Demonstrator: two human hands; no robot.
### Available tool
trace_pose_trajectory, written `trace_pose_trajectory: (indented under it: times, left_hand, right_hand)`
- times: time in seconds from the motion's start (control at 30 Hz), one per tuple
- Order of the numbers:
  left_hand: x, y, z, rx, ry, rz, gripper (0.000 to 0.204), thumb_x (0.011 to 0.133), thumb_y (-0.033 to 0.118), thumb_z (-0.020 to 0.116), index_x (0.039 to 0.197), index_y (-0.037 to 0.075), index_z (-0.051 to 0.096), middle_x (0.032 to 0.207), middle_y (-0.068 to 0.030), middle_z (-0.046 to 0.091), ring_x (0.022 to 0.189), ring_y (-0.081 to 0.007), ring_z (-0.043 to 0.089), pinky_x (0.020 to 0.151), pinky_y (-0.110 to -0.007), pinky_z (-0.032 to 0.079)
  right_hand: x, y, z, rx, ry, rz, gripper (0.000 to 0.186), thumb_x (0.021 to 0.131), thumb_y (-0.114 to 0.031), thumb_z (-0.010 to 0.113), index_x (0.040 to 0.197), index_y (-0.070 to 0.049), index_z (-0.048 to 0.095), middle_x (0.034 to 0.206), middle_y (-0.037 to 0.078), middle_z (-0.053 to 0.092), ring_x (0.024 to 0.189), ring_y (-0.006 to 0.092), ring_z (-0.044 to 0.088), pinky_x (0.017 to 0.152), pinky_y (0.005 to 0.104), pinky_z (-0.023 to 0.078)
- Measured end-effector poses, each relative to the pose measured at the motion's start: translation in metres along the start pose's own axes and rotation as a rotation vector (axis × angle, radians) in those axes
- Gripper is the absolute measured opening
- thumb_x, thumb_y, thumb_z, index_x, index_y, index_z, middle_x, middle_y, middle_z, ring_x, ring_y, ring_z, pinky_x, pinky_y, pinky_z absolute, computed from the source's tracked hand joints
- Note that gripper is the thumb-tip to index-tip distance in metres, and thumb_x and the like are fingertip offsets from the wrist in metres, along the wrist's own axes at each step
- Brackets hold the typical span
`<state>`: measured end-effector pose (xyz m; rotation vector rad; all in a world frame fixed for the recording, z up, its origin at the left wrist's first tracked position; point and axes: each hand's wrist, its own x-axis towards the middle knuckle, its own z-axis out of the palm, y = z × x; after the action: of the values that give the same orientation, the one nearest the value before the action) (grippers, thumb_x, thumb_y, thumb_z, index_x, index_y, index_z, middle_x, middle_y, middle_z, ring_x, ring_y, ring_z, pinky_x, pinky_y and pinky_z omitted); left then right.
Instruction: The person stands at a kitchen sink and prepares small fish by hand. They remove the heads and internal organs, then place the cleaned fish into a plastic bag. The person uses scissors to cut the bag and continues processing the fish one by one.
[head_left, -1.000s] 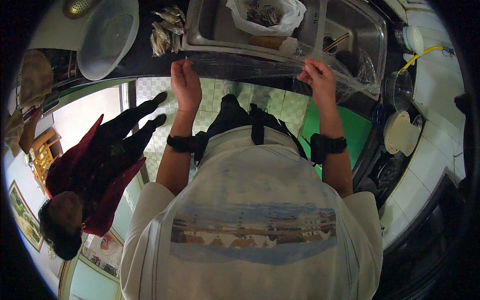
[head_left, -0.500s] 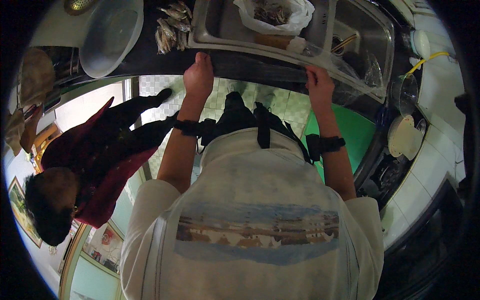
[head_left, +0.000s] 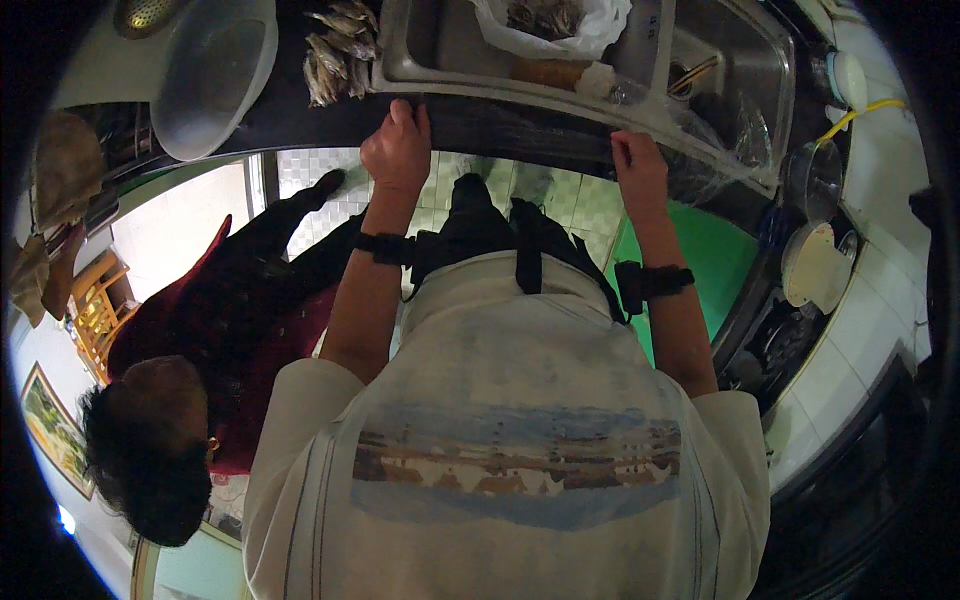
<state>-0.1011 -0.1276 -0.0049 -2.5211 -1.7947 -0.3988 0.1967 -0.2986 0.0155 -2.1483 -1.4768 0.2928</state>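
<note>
A thin sheet of clear plastic film stretches along the counter's front edge and trails crumpled over the right side of the sink. My left hand pinches the film at its left end, fingers closed, just below a pile of small fish on the dark counter. At the other side my right hand is closed on the film too, near the sink's front rim. Between my hands the film is so clear that its edges barely show.
A double steel sink holds a white plastic bag of small fish and a brownish block. Left of the fish stands a translucent basin. Another person in dark red is close on my left. A yellow hose hangs at right.
The other person has come closer to my left side. My hands keep their grip on the film and have barely shifted; the whole view has moved slightly.
</note>
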Motion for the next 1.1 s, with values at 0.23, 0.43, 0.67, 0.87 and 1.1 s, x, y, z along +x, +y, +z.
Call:
trace_pose_trajectory:
  times: [0.23, 0.43, 0.67, 0.87, 1.1]
  left_hand:
    - [0.002, -0.002, -0.006, -0.004, -0.065, -0.085, 0.028, 0.088, 0.038, 0.062, 0.089, 0.013, 0.052, 0.069, -0.0091, 0.065, 0.056, -0.0326, 0.065, 0.048, -0.045, 0.051]
    - [0.006, -0.009, -0.019, -0.003, -0.099, -0.158, 0.024, 0.089, 0.034, 0.061, 0.090, 0.012, 0.053, 0.080, -0.0092, 0.066, 0.065, -0.0345, 0.065, 0.054, -0.046, 0.052]
    - [-0.018, -0.027, -0.040, -0.232, -0.011, 0.386, 0.028, 0.080, 0.009, 0.059, 0.106, 0.017, 0.067, 0.109, -0.0059, 0.059, 0.098, -0.0277, 0.055, 0.083, -0.041, 0.047]
    - [-0.042, -0.034, -0.039, -0.252, -0.165, 0.477, 0.049, 0.073, 0.005, 0.059, 0.119, 0.022, 0.066, 0.119, -0.0058, 0.057, 0.111, -0.0280, 0.051, 0.093, -0.042, 0.043]
    - [-0.025, -0.067, -0.048, -0.422, -0.129, 0.471, 0.026, 0.066, 0.005, 0.062, 0.090, 0.011, 0.069, 0.102, -0.0028, 0.063, 0.104, -0.0264, 0.055, 0.088, -0.041, 0.045]
  right_hand:
    - [-0.002, 0.008, -0.004, -0.055, 0.000, -0.030, 0.011, 0.085, -0.014, 0.066, 0.095, -0.013, 0.062, 0.091, 0.009, 0.061, 0.077, 0.0319, 0.064, 0.064, 0.0403, 0.054]
    - [0.002, 0.004, -0.009, -0.107, 0.007, -0.048, 0.014, 0.085, -0.012, 0.065, 0.099, -0.012, 0.061, 0.091, 0.010, 0.060, 0.075, 0.0308, 0.063, 0.064, 0.0396, 0.053]
    - [0.026, -0.051, -0.028, 0.065, -0.212, -0.012, 0.016, 0.084, -0.007, 0.061, 0.099, -0.011, 0.063, 0.098, 0.010, 0.060, 0.084, 0.0300, 0.063, 0.071, 0.0395, 0.052]
    - [0.043, -0.103, 0.024, 0.276, -0.358, -0.331, 0.022, 0.086, -0.006, 0.057, 0.106, -0.009, 0.065, 0.106, 0.010, 0.060, 0.087, 0.0292, 0.061, 0.076, 0.0371, 0.050]
    - [0.063, -0.108, 0.027, 0.124, -0.554, -0.110, 0.022, 0.085, -0.011, 0.062, 0.106, -0.005, 0.066, 0.108, 0.012, 0.061, 0.087, 0.0292, 0.063, 0.077, 0.0381, 0.051]
